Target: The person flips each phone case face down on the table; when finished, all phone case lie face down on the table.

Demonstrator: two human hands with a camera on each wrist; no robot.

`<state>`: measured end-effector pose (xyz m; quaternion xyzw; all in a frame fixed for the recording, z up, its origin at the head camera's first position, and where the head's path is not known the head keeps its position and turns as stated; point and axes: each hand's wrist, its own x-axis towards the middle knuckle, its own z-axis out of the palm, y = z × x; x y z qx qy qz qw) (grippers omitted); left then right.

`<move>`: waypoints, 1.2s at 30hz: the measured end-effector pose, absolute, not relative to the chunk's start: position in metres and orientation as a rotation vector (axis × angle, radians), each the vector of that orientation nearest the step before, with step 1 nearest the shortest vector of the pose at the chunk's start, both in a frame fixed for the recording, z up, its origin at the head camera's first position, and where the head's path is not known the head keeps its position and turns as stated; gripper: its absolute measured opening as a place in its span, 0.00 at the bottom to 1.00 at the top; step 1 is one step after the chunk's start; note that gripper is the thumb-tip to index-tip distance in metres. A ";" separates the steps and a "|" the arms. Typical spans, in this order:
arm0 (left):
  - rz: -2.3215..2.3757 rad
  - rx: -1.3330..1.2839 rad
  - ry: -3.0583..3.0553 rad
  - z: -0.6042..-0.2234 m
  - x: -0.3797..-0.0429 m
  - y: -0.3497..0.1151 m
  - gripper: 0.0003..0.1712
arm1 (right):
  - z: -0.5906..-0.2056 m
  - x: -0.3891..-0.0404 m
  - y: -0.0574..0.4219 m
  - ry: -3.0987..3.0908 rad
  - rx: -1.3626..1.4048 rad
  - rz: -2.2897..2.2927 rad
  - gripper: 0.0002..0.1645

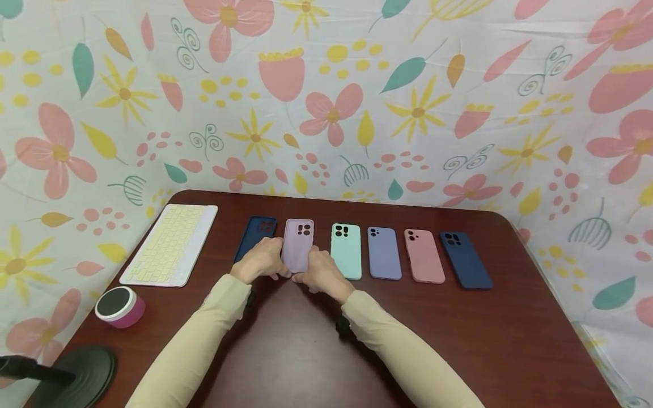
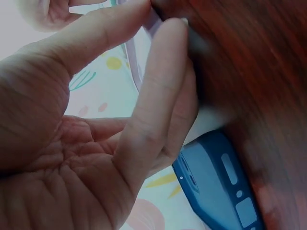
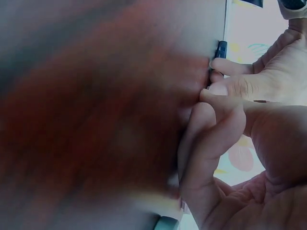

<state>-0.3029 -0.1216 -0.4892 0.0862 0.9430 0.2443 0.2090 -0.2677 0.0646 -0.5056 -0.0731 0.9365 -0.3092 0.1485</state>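
Note:
A lilac phone case (image 1: 298, 246) lies on the brown table, second from the left in a row of phone cases. My left hand (image 1: 260, 259) pinches its lower left corner, and my right hand (image 1: 322, 272) pinches the lower right one. The left wrist view shows a lilac edge (image 2: 152, 22) between thumb and forefinger. Close beside that hand is a dark blue case (image 1: 255, 235), partly covered by it. A mint case (image 1: 347, 249) lies just right of my right hand. Thumbs of both hands come near each other in the right wrist view.
Further right lie a periwinkle case (image 1: 385, 255), a pink case (image 1: 425, 258) and another dark blue case (image 1: 466, 263). On the left are a white keyboard (image 1: 170, 243), a pink jar with a dark top (image 1: 127, 311) and a black round-based stand (image 1: 84, 377). A flowered cloth (image 1: 331, 113) hangs behind.

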 end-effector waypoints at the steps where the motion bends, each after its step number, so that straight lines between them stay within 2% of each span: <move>1: 0.684 0.237 2.617 -0.488 -0.303 -0.121 0.36 | -0.504 -0.268 0.065 2.683 -0.199 -0.892 0.48; 5: 0.686 0.257 2.589 -0.480 -0.300 -0.118 0.39 | -0.503 -0.271 0.067 2.663 -0.163 -0.896 0.53; 11: 0.638 0.298 2.571 -0.476 -0.299 -0.116 0.49 | -0.503 -0.271 0.069 2.648 -0.128 -0.972 0.48; 17: 0.675 0.257 2.570 -0.494 -0.308 -0.120 0.48 | -0.497 -0.264 0.067 2.621 -0.063 -1.002 0.61; 25: 0.769 0.246 2.548 -0.489 -0.300 -0.119 0.57 | -0.493 -0.258 0.070 2.610 -0.019 -1.050 0.64; 32: 0.797 0.256 2.548 -0.491 -0.299 -0.120 0.57 | -0.498 -0.259 0.073 2.649 -0.068 -1.013 0.53; 36: 0.800 0.279 2.539 -0.487 -0.296 -0.121 0.56 | -0.504 -0.262 0.076 2.654 -0.090 -1.067 0.53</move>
